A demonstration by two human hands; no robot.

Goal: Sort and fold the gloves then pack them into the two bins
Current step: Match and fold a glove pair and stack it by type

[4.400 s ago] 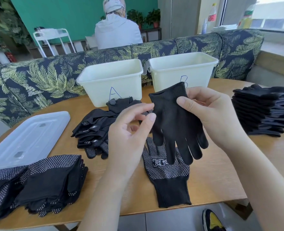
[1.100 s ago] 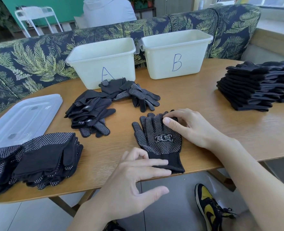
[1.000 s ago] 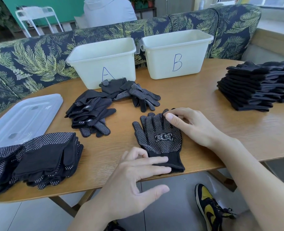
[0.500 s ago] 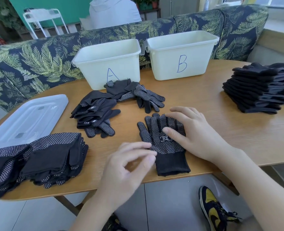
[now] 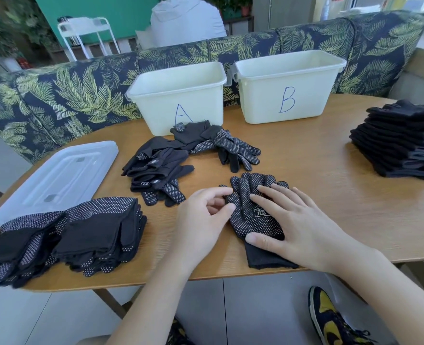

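A black glove with white grip dots (image 5: 244, 190) lies flat near the table's front edge, fingers pointing away from me. My right hand (image 5: 300, 225) presses flat on its palm and cuff with straight fingers. My left hand (image 5: 198, 220) is at the glove's left side, thumb and curled index finger pinching the glove's thumb. White bin A (image 5: 178, 95) and white bin B (image 5: 288, 80) stand side by side at the back. A loose pile of black gloves (image 5: 161, 165) lies in front of bin A.
Folded dotted gloves (image 5: 94, 230) are stacked at the front left, next to a clear plastic lid (image 5: 56, 175). A tall stack of plain black gloves (image 5: 402, 143) sits at the right edge. A leaf-print sofa back (image 5: 69, 90) runs behind the wooden table (image 5: 330, 195).
The glove held up earlier now lies on the dotted one. My right hand slid from the fingertips down onto the palm and cuff. My left hand came up from the table edge to the glove's thumb.
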